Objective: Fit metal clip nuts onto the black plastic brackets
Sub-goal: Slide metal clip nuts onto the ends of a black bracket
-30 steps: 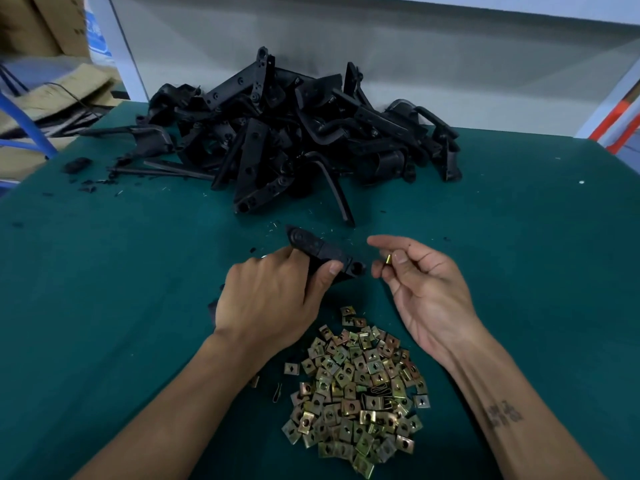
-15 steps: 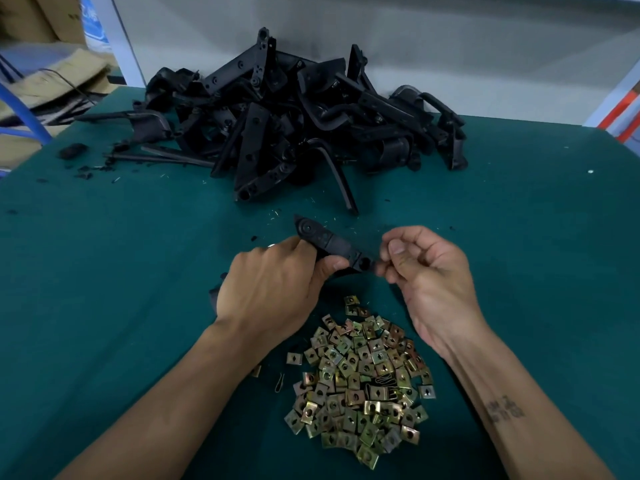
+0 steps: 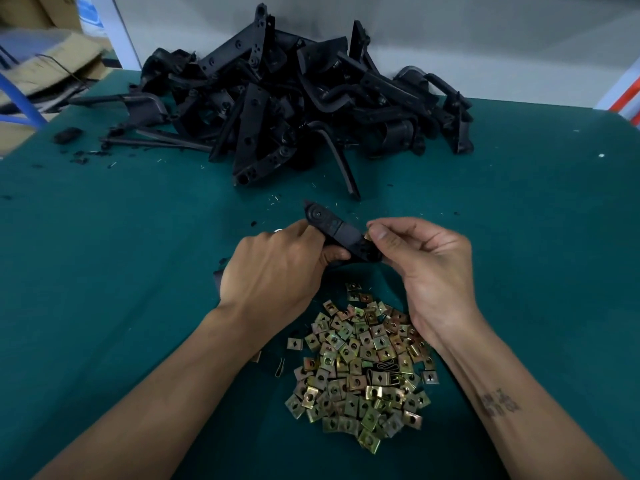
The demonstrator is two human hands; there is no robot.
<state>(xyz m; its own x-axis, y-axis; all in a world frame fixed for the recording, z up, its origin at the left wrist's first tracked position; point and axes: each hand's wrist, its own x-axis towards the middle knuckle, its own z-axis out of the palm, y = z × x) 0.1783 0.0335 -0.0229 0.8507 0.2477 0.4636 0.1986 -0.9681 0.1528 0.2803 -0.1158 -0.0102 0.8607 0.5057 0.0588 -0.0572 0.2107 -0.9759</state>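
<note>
Head: bracket (image 3: pixel 341 233) btwn both hands.

Single head view, looking forward and down, close over green table (image 3: pixel 104 271); wall at far edge.

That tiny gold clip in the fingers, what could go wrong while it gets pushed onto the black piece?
The clip nut is pinched only at the fingertips of the right hand, so it might slip and drop into the loose pile of clip nuts below. It might also go on crooked, since the left hand holds the bracket in the air at a slant, not braced on the table.
</note>
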